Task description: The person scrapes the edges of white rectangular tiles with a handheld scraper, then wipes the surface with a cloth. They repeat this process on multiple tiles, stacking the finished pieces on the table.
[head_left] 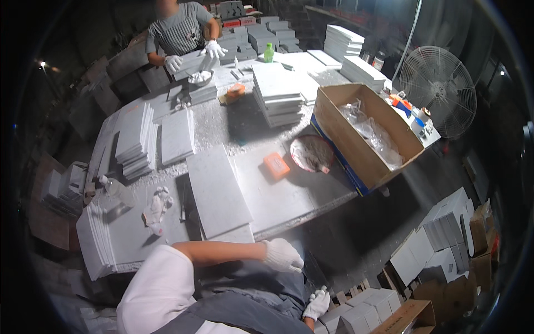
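Nearby, left hand hovers just below the grey slab.

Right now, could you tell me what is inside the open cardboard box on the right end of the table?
The cardboard box holds crumpled clear plastic wrap along its bottom. Whatever lies beneath the plastic is covered and cannot be made out.

White gloves are covering both the left hand and right hand. Pale grey veined tiles are lying beside an orange block, a green bottle (bright against the grey), and a brown cardboard box edged blue.
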Motion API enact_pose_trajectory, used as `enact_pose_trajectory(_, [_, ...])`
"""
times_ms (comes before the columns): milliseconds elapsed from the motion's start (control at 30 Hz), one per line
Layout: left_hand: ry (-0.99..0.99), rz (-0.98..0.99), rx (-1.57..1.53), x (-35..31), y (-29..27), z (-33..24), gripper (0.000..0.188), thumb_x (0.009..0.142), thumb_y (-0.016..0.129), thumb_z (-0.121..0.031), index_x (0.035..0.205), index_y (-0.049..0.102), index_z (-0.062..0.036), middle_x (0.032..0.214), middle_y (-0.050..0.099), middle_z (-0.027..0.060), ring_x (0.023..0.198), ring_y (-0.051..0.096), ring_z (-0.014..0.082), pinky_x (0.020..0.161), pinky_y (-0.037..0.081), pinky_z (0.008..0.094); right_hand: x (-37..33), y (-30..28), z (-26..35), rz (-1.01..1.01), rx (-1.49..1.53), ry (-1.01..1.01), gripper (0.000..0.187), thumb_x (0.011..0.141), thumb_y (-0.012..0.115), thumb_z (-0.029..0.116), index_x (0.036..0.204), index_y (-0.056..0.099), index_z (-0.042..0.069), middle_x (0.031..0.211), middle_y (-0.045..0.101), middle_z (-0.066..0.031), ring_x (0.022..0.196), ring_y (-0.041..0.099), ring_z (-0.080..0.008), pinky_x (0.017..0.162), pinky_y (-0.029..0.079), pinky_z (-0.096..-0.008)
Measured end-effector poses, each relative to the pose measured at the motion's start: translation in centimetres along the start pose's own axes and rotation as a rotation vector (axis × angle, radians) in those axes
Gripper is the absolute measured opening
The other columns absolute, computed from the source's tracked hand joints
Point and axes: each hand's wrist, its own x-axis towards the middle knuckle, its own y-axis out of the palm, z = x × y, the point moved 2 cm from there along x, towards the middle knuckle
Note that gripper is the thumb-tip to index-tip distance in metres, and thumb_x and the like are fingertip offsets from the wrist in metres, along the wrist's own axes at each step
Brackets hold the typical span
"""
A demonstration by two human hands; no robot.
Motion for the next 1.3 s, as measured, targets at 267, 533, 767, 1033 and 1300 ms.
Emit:
enact_pose_trajectory(267, [-0.053, -1.064, 0.169, -8.7, -1.6, 3.5, 0.021, 0.094, 0.06, -0.025, 0.108, 0.07, -0.0129, 0.09, 0.069, 0.0123, 0.084, 0.066, 0.0362, 0.079, 0.054, 0.0487, -0.4, 0.1, 3.8, 0.196, -0.14, -0.043, 0.02, 0.102, 0.053, 0.014, 0.114, 0.064, 0.002, 0.082, 0.06, 0.0005, 0.058, 0.051, -0.0065, 0.05, 0.041, -0.0196])
enact_pose_trajectory(533, [-0.994, -0.997, 0.583, -18.8, 0.7, 16.7, 0.052, 0.099, 0.057, -0.048, 0.138, 0.06, -0.0142, 0.146, 0.056, 0.0152, 0.14, 0.047, 0.0323, 0.122, 0.028, 0.0481, -2.2, 6.5, 8.1, 0.6, -0.388, -0.651, 0.031, 0.102, 0.057, 0.022, 0.117, 0.074, 0.0, 0.089, 0.071, -0.0109, 0.074, 0.068, -0.0214, 0.069, 0.055, -0.0321])
enact_pose_trajectory(767, [-0.953, -1.016, 0.589, -18.5, 2.3, 19.3, 0.052, 0.099, 0.055, -0.05, 0.137, 0.061, -0.0155, 0.145, 0.056, 0.011, 0.143, 0.044, 0.029, 0.124, 0.026, 0.048, -6.4, 13.4, 10.3, 1.02, -0.484, -0.886, 0.027, 0.099, 0.065, 0.014, 0.124, 0.073, 0.005, 0.098, 0.074, -0.0113, 0.088, 0.071, -0.0232, 0.083, 0.055, -0.0332])
enact_pose_trajectory(1033, [-0.847, -1.165, 0.639, -18.6, 2.8, 21.3, 0.043, 0.096, 0.061, -0.04, 0.132, 0.064, -0.0162, 0.131, 0.064, 0.0112, 0.127, 0.054, 0.0326, 0.113, 0.039, 0.0461, -6.5, 13.6, 8.9, 1.196, -0.65, -0.896, 0.033, 0.097, 0.061, 0.011, 0.129, 0.07, 0.009, 0.094, 0.07, -0.0134, 0.084, 0.069, -0.028, 0.079, 0.054, -0.036])
enact_pose_trajectory(1300, [-0.982, -0.938, 0.54, -19.4, -4.2, 24.9, 0.019, 0.094, 0.061, -0.036, 0.101, 0.068, -0.0206, 0.108, 0.068, 0.0052, 0.107, 0.064, 0.0279, 0.093, 0.05, 0.043, -7.1, 14.5, 7.3, 1.021, -0.625, -1.017, 0.034, 0.095, 0.062, 0.009, 0.128, 0.071, 0.014, 0.087, 0.069, -0.011, 0.078, 0.068, -0.0284, 0.072, 0.054, -0.039])
